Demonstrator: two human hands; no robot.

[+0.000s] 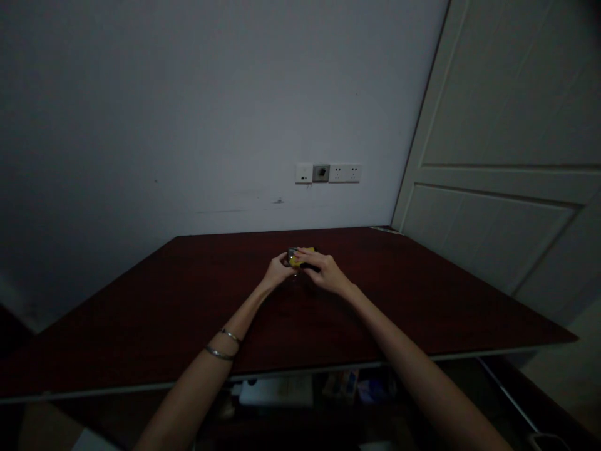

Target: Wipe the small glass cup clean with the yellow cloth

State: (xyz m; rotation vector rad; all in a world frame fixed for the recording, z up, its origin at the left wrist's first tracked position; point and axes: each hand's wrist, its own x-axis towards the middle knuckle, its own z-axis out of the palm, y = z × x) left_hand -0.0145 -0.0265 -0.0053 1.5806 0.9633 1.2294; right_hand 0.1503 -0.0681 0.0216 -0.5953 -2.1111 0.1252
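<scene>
Over the far middle of the dark red tabletop (188, 300), my two hands meet around a small yellow-and-black object (294, 258) with a shiny grey end. Its exact kind is hard to make out in the dim light. My left hand (277, 273) grips it from the left, thumb and fingers curled about its grey end. From the right, my right hand (328, 273) lies over its top and near side, fingers wrapped across the yellow part. Much of the object is hidden behind the fingers.
Behind the table rises a pale wall with a row of sockets (345, 173). A white panelled door (498, 188) stands along the right side. Below the table's front edge, a shelf holds a white flat item (277, 391) and several small packets (347, 383).
</scene>
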